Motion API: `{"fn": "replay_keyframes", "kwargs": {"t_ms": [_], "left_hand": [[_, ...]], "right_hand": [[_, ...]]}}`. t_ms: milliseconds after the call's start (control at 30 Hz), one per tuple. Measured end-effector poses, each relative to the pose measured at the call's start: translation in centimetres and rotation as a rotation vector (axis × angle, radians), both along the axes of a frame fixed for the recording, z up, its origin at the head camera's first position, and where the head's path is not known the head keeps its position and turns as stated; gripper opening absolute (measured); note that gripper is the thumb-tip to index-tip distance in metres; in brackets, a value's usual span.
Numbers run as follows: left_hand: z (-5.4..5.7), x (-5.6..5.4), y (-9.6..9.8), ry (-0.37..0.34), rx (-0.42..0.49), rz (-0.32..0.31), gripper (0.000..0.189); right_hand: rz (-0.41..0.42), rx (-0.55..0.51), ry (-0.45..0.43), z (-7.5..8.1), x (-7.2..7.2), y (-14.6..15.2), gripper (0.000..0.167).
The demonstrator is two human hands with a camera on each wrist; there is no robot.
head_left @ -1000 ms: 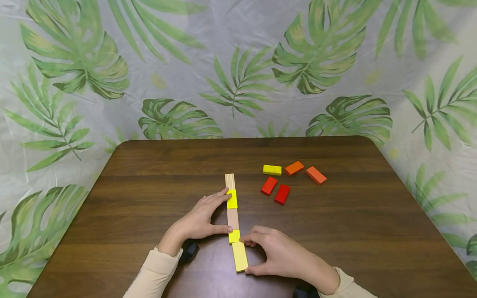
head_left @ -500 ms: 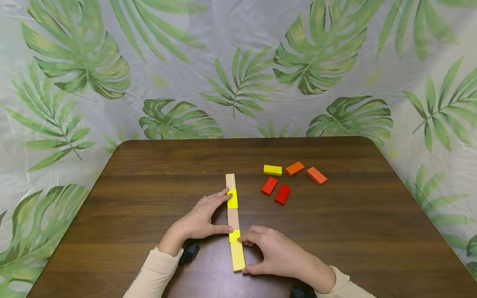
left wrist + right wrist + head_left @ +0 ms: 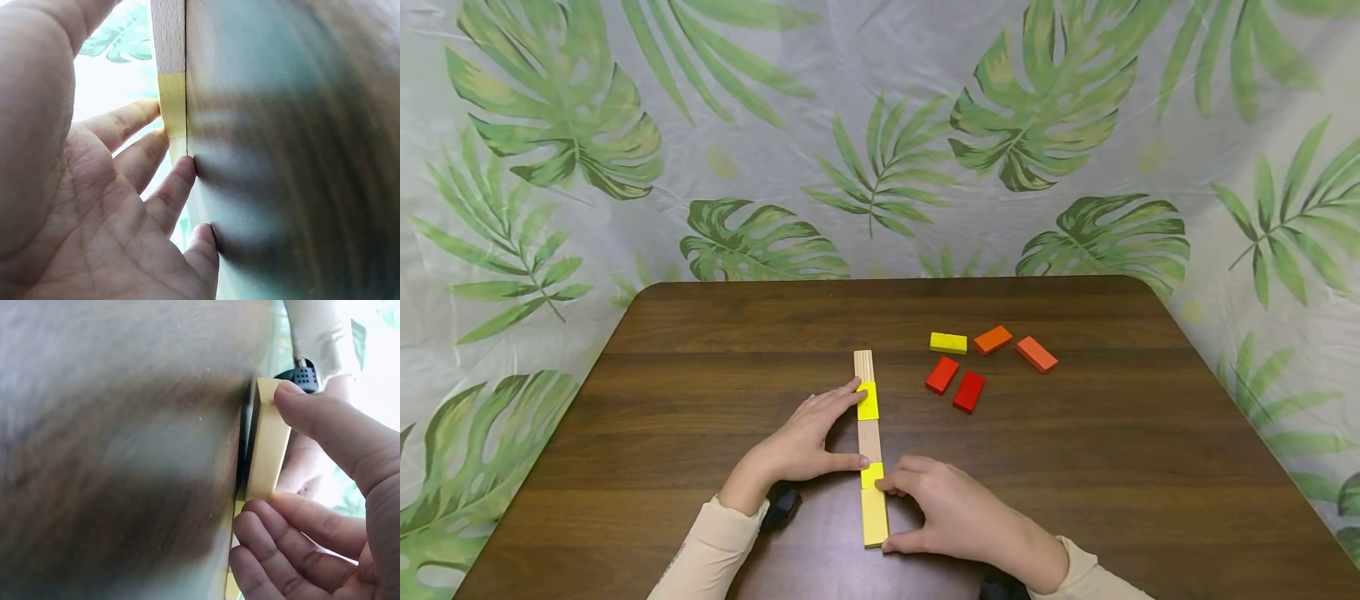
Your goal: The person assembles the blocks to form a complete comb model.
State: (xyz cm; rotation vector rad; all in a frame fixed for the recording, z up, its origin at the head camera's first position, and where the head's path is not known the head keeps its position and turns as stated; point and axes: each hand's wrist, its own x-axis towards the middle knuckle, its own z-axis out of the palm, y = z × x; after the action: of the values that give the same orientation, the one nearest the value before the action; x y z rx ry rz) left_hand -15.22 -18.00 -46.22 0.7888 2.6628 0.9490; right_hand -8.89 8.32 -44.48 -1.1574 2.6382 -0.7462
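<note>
In the head view a straight row of wooden blocks runs away from me: a grooved plain block [image 3: 863,365], a yellow block [image 3: 871,407], a plain block [image 3: 868,440] and another yellow block [image 3: 872,474]. My left hand [image 3: 805,437] lies along the row's left side, fingers fairly straight. Its fingertips touch the far yellow block and its thumb touches the near one. My right hand [image 3: 958,512] pinches a pale yellow block [image 3: 874,521] by its ends at the row's near end. The right wrist view shows this pale block [image 3: 272,444] slightly above the table.
Right of the row's far end lie loose blocks: a yellow one [image 3: 948,342], two orange ones [image 3: 993,340] [image 3: 1037,354] and two red ones [image 3: 942,375] [image 3: 968,392]. The brown wooden table [image 3: 700,350] ends at a leaf-print cloth [image 3: 880,167].
My right hand has moved left with the pale yellow block, which has turned from a slant to line up with the row. My left hand stays where it was.
</note>
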Motion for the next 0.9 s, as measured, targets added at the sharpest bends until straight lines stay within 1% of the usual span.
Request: {"fn": "replay_keyframes", "kwargs": {"t_ms": [200, 400, 900], "left_hand": [[0.02, -0.02, -0.01, 0.001, -0.002, 0.001, 0.093], [0.01, -0.01, 0.03, -0.002, -0.002, -0.001, 0.093], [0.18, 0.09, 0.11, -0.008, 0.009, -0.003, 0.092]], "right_hand": [[0.004, 0.036, 0.037, -0.07, 0.21, -0.23, 0.054], [0.014, 0.053, 0.069, -0.12, 0.31, -0.32, 0.048], [0.002, 0.046, 0.054, -0.09, 0.32, -0.41, 0.05]]}}
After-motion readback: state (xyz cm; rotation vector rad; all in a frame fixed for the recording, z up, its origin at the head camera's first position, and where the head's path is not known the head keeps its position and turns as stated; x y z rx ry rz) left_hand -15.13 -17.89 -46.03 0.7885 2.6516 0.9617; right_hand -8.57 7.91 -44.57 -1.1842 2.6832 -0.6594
